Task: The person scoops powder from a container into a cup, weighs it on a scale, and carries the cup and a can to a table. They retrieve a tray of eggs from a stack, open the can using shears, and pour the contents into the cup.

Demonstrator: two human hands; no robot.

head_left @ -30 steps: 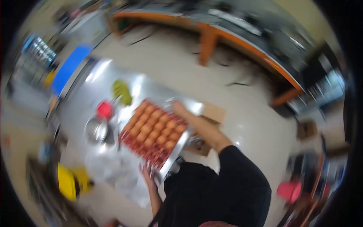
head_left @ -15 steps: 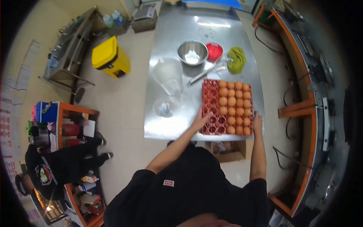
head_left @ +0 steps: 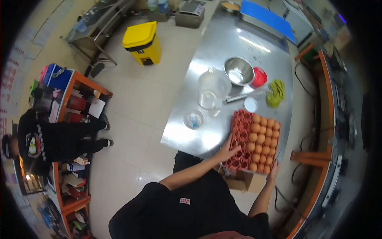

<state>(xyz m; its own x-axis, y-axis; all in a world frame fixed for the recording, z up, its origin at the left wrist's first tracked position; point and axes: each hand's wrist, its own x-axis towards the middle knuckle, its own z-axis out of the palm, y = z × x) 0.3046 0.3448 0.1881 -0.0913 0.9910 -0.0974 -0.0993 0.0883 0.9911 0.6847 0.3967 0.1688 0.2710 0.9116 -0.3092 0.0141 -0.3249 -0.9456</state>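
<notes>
A red egg tray lies at the near right end of the steel table, with rows of brown eggs on its right side and empty cups on its left. My left hand is on the tray's left side, thumb over the empty cups. My right hand holds the tray's near right corner. Beyond the tray are a white lid or dish, a whisk, a steel bowl, a red bowl and a green cloth.
A clear jug and small clear cup stand left on the table. A blue-topped container is at the far end. Yellow bin and a person by shelves are left; an open cardboard box is below.
The view has turned and shifted, so the table appears slanted and farther right. Both hands remain at the tray. The white lid or dish beside the whisk shows more clearly.
</notes>
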